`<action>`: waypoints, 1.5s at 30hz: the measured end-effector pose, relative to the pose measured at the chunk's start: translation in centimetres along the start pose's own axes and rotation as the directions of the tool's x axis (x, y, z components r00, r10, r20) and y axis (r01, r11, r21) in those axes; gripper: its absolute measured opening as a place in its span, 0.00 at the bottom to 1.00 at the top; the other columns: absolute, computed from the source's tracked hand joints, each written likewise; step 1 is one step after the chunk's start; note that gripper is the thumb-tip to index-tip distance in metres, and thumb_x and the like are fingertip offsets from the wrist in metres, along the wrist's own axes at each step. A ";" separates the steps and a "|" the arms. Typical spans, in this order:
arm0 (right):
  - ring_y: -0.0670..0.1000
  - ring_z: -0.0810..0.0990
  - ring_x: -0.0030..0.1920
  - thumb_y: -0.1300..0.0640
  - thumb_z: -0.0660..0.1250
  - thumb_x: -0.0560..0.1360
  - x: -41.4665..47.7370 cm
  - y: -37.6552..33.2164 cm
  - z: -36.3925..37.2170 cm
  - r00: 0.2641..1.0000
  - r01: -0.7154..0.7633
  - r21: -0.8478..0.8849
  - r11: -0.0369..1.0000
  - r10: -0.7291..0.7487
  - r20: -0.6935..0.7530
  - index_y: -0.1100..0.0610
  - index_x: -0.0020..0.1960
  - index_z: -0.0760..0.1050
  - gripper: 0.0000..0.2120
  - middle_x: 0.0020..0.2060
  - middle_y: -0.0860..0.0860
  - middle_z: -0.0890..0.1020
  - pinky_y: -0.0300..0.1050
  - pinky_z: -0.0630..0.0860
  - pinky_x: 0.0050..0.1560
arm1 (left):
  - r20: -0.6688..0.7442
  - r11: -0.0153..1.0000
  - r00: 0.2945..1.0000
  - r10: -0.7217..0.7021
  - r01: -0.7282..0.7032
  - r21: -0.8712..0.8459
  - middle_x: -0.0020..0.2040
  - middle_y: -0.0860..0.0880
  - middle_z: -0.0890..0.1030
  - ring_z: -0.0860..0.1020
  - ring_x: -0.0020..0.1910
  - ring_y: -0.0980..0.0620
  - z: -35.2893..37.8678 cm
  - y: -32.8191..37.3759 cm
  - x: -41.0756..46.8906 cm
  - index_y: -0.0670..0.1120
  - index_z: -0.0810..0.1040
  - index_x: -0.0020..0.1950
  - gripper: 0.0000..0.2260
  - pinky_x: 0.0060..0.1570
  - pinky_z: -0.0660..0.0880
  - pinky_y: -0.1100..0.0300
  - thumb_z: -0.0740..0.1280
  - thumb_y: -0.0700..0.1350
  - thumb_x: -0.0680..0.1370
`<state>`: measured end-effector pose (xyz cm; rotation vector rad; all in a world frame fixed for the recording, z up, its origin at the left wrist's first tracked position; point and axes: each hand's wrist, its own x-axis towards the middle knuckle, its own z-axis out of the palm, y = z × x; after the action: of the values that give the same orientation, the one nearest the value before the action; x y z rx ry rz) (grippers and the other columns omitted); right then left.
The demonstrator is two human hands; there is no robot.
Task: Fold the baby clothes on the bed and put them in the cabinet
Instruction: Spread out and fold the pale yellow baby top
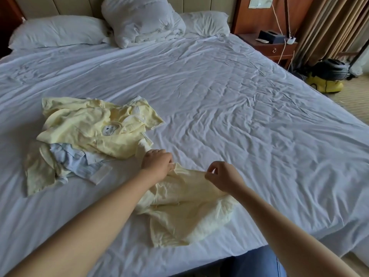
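Observation:
A pale yellow baby garment (183, 208) lies crumpled near the front edge of the bed (239, 96). My left hand (156, 163) grips its upper left edge with curled fingers. My right hand (223, 176) pinches the upper right edge between thumb and fingers. To the left lies a loose pile of baby clothes (89, 130): a yellow piece with a small face patch on top, a light blue piece (77, 160) under it, and another yellow piece (40, 172) at the lower left. No cabinet is in view.
Two pillows (56, 32) and a bunched duvet (141, 19) sit at the headboard. A wooden nightstand (273, 47) with a black box stands at the right. A yellow and black vacuum cleaner (327, 76) rests on the floor beside the bed.

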<state>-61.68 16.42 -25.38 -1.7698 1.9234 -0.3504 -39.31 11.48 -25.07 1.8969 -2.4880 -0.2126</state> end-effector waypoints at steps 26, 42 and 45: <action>0.54 0.81 0.27 0.56 0.63 0.79 -5.7 -14.7 -17.9 0.955 0.261 0.420 0.869 -0.168 -0.245 0.57 0.43 0.79 0.09 0.28 0.53 0.80 0.48 0.81 0.31 | -0.782 0.912 0.623 -0.006 -0.317 -0.259 0.42 0.55 0.77 0.78 0.45 0.46 -22.9 -1.6 -11.1 0.47 0.67 0.50 0.04 0.38 0.68 0.55 0.62 0.46 0.81; 0.51 0.85 0.42 0.66 0.60 0.72 -9.2 -15.9 -20.8 0.822 0.511 0.082 0.856 -0.459 -0.336 0.45 0.42 0.82 0.19 0.40 0.48 0.85 0.54 0.83 0.40 | -0.771 0.951 0.633 -0.068 -0.191 -0.241 0.44 0.50 0.75 0.75 0.47 0.45 -25.4 -2.2 -14.1 0.47 0.72 0.43 0.16 0.45 0.70 0.51 0.48 0.52 0.80; 0.49 0.85 0.40 0.64 0.63 0.74 -9.2 -15.8 -20.7 0.820 0.513 0.069 0.856 -0.465 -0.334 0.50 0.41 0.82 0.12 0.37 0.48 0.85 0.56 0.83 0.40 | -0.760 0.940 0.639 -0.120 -0.172 -0.294 0.43 0.48 0.76 0.74 0.46 0.45 -25.6 -2.2 -14.3 0.45 0.71 0.41 0.17 0.46 0.71 0.49 0.48 0.51 0.80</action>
<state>-58.64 20.62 1.77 -2.1888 1.5347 -0.9854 -31.12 21.98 1.14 1.3737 -1.7376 0.1482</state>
